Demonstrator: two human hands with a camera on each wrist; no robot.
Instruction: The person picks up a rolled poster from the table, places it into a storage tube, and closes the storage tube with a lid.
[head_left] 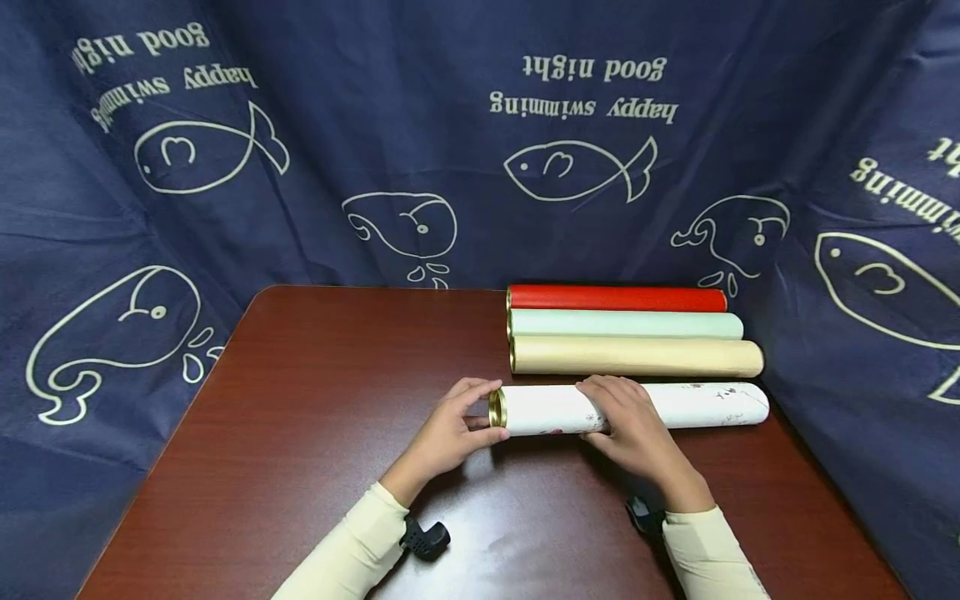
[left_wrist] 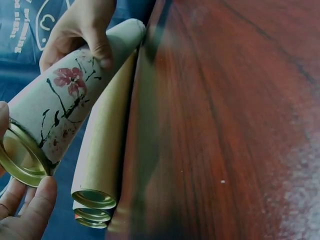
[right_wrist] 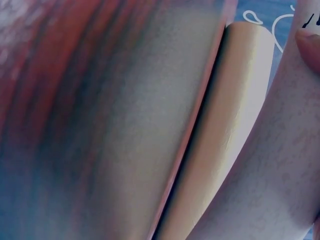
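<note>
A long white cardboard tube [head_left: 543, 410] with a painted blossom print [left_wrist: 70, 82] lies across the front of the tube row. Its left end has an open gold metal rim [head_left: 497, 409]. My left hand [head_left: 444, 429] pinches that end, thumb on the near side and fingers on the far side; in the left wrist view the thumb [left_wrist: 42, 202] is right at the rim. Draped over the tube's middle, my right hand [head_left: 633, 425] grips it from above. In the left wrist view the tube slants up toward that right hand [left_wrist: 85, 30].
Behind lie a tan tube [head_left: 637, 357], a pale green tube [head_left: 626, 323] and a red tube [head_left: 615, 297], side by side with gold left rims. They rest on a brown wooden table [head_left: 300, 433]. A blue printed cloth [head_left: 420, 125] hangs around its back and sides.
</note>
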